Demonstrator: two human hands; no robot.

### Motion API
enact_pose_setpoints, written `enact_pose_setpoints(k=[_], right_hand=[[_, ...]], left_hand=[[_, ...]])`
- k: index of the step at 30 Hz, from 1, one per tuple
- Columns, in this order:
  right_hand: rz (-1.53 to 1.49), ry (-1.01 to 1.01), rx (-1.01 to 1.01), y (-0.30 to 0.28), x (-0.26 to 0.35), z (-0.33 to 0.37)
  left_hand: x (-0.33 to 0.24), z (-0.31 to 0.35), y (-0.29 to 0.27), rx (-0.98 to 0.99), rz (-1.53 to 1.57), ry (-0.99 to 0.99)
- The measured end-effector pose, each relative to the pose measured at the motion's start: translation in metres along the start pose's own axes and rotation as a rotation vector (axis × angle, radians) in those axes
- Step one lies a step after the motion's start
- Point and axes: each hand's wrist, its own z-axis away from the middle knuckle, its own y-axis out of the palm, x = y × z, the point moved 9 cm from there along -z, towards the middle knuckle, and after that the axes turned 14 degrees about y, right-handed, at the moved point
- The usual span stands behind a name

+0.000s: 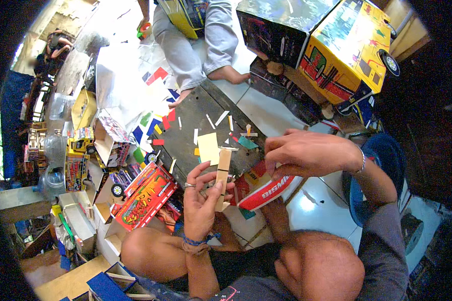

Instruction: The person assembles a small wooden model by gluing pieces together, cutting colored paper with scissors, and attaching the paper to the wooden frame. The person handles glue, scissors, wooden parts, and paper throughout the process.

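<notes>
My left hand [202,200] grips a light wooden strip [223,173] with dark marks, held upright between thumb and fingers. To the right, my right hand [311,153] hovers with its fingers bent downward; whatever they may hold is hidden. Just below those fingertips is a red panel [266,196] with white lettering and a white edge. Beyond the strip, a dark board [186,128] carries a pale yellow paper square [208,148], a teal scrap [247,143] and several small white, red and yellow cut strips.
Another person's bare foot [228,74] rests by the far board edge. A large yellow toy truck [346,50] stands at the far right, a blue basin [381,175] beside my right arm. On the left are an orange-red painted panel [146,196], toy trucks and a green-handled tool [65,227].
</notes>
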Motion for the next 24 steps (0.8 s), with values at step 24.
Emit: enact_pose_setpoints(k=[24], right_hand=[[-0.238, -0.109, 0.324, -0.022, 0.025, -0.046]], left_hand=[[0.013, 0.007, 0.02, 0.044, 0.317, -0.026]])
